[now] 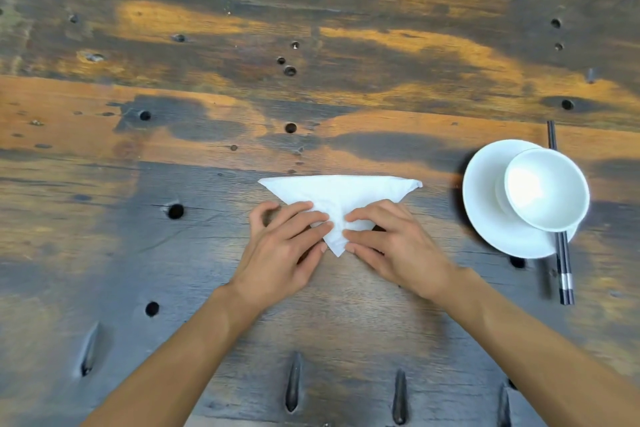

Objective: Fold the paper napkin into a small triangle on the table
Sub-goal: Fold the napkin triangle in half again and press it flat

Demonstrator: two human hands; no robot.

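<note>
A white paper napkin [341,192] lies flat on the wooden table [311,87], folded into a wide triangle. Its long edge faces away from me and its point faces toward me. My left hand [284,250] rests on the napkin's lower left part, fingers spread and pressing down near the point. My right hand [391,246] presses the lower right part, fingertips almost meeting those of the left. Both hands lie flat on the paper rather than gripping it. The napkin's lower side edges are partly hidden under the fingers.
To the right stands a white plate [485,215] with a white bowl [547,189] on it. Dark chopsticks [564,270] lie under the plate, pointing away from me. The worn tabletop has several holes and grooves.
</note>
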